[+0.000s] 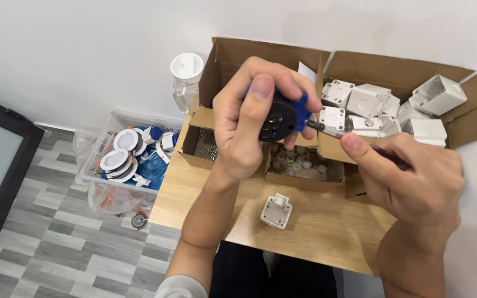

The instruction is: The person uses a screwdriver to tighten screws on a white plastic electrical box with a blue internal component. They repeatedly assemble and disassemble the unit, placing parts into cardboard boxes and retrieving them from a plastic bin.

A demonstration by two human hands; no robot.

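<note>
The left hand [249, 118] holds a black-and-blue round plug part [284, 115] up above the wooden worktop [316, 232], fingers wrapped over its top and thumb pressed on its face. The right hand [409, 179] is closed around a screwdriver [332, 131], whose tip meets the blue edge of the part on its right side. To do this well, the tool should probably stay in line with the screw and the part be gripped firmly, so the tip does not slip toward the fingers [296, 83]. Below the hands, a small white box piece [276, 211] lies on the worktop. Behind them stand small cardboard trays, one with screws [208, 148], one with pale round bits [299, 163], and a larger cardboard box [470, 118] of white junction boxes [368, 99]. On the floor to the left sits a clear bin [92, 165] with round white lamps [116, 159].
</note>
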